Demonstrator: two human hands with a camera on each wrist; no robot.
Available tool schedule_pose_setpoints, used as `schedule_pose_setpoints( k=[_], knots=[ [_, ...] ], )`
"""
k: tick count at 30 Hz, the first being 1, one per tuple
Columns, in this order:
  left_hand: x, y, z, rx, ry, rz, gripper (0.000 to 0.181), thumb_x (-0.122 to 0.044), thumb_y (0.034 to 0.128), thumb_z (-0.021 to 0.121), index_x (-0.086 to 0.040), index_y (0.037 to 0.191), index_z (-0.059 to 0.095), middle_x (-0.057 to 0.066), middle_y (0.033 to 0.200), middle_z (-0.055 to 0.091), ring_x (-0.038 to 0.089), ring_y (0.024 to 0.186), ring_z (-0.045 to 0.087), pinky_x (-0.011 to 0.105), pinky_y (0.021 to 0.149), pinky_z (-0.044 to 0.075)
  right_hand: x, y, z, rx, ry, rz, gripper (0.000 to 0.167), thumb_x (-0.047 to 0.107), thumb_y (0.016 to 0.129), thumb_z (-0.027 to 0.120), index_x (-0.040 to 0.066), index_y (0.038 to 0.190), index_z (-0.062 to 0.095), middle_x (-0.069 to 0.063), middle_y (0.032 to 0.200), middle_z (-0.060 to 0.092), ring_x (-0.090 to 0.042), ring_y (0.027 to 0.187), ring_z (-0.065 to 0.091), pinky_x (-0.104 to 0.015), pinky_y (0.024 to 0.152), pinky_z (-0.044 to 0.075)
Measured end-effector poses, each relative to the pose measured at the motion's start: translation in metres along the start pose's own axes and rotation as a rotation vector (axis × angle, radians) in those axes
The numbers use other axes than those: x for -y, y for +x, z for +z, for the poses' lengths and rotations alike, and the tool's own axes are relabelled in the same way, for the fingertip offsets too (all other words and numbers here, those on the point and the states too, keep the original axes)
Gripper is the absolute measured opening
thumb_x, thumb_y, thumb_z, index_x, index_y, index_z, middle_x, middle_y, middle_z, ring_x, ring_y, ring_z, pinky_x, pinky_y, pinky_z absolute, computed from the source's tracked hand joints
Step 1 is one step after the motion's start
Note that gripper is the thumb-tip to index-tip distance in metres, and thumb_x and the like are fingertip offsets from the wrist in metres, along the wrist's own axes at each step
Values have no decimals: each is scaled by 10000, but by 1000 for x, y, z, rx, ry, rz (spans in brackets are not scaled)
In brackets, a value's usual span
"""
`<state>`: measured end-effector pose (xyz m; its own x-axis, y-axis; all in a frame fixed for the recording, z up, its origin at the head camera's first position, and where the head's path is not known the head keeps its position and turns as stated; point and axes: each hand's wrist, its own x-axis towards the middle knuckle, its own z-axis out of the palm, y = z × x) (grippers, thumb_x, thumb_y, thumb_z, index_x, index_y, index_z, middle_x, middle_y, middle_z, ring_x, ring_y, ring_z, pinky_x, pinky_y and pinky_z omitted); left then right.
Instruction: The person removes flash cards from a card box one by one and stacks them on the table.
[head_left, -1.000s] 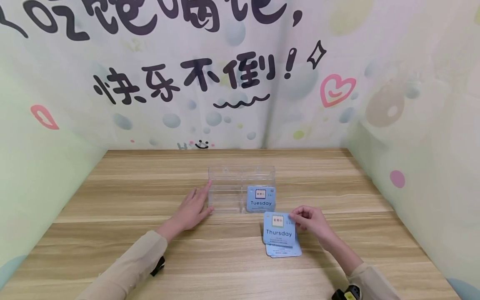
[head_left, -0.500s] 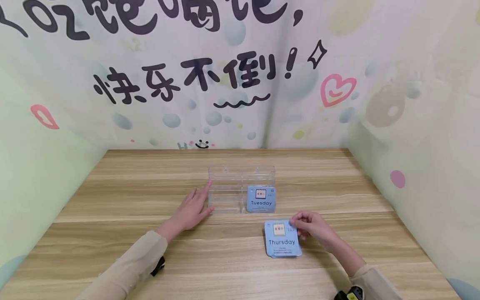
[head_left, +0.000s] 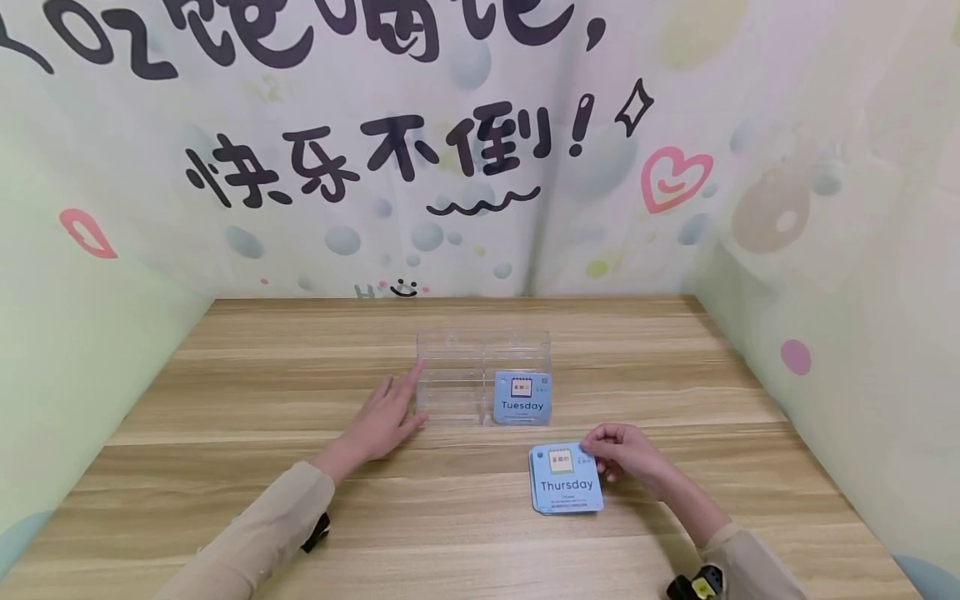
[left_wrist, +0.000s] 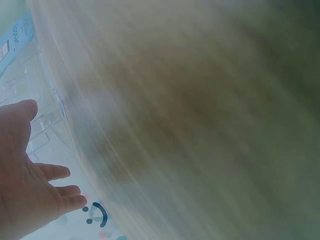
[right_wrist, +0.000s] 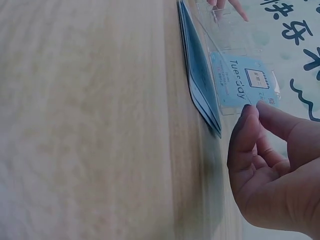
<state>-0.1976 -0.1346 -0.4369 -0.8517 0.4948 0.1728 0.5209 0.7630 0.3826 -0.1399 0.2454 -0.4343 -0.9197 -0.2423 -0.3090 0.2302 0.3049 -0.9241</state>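
Observation:
My right hand (head_left: 628, 455) pinches the upper right corner of the blue Thursday card (head_left: 566, 485), which lies over other blue cards at the near right of the holder. In the right wrist view, thumb and forefinger of the right hand (right_wrist: 280, 170) meet at a thin card edge, above the stacked cards (right_wrist: 198, 75). The clear plastic holder (head_left: 450, 398) has a Tuesday card (head_left: 522, 407) in its lower right compartment. With fingers spread, my left hand (head_left: 378, 421) touches the holder's left side; the left wrist view shows that hand (left_wrist: 30, 185) beside the clear plastic.
The wood-grain table (head_left: 420, 533) extends around the holder and cards. A printed cloth (head_left: 300, 242) with large lettering stands behind the table, and pale cloth walls (head_left: 832, 275) rise at both sides.
The Thursday card, earlier raised and tilted over the pile, has come down towards me onto the other cards, with my right hand still pinching its corner. The left hand has stayed put.

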Motion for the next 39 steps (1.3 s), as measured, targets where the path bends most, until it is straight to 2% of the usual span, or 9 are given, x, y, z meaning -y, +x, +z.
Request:
schedule_pose_setpoints(
  k=[18,30,39],
  knots=[
    [-1,0,0,-9,-7,0,777,-281,911,545,-80,1464,38,158,1464,251,432,1283,277,571,1051,161,3,0,7,-83,-156,-3,238,160,828,649,-34,944,577,-11,681,572,-133,581,506,-241,465,442],
    [-1,0,-1,3,-1,-5,766,-294,920,525,-81,1465,30,148,1477,220,398,1300,269,558,1060,150,4,-1,8,-120,-216,-39,209,111,790,676,-39,907,590,-19,689,575,-130,574,507,-224,439,435],
    [-1,0,-1,6,0,-10,768,-292,919,527,-85,1465,28,147,1477,222,403,1296,274,550,1065,148,1,0,10,-152,-250,-23,162,90,781,675,-14,879,600,-32,683,560,-118,526,487,-200,425,412]
  ],
)
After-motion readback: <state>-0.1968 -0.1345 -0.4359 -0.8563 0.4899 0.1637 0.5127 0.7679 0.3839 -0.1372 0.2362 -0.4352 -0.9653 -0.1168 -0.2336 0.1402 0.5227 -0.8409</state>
